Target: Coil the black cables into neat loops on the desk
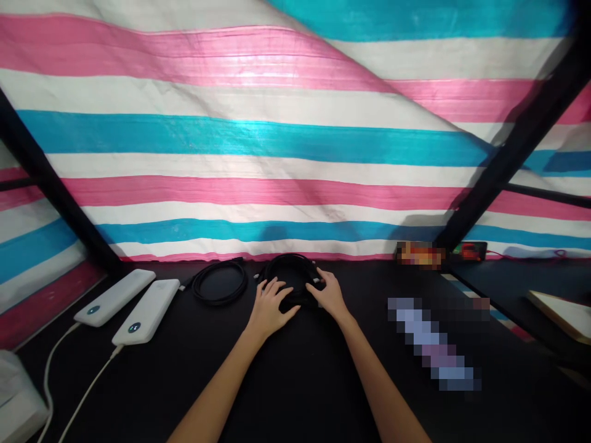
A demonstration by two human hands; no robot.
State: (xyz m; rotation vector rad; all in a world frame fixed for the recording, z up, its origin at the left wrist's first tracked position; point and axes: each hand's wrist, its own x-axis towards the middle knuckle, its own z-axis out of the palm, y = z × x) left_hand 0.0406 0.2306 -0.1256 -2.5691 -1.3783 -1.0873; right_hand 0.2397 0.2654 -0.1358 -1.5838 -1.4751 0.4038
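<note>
As the left hand (272,304) and right hand (330,295) are laid open, fingers spread, on a coiled black cable (293,277), that coil is partly covered by them on the black worktop (295,381). Further left of the left hand, a second coiled black cable (219,282) is seen, then two white power banks (146,311) with white cords (50,381) attached. Beyond the hands, a striped tarpaulin (258,147) is hung.
</note>
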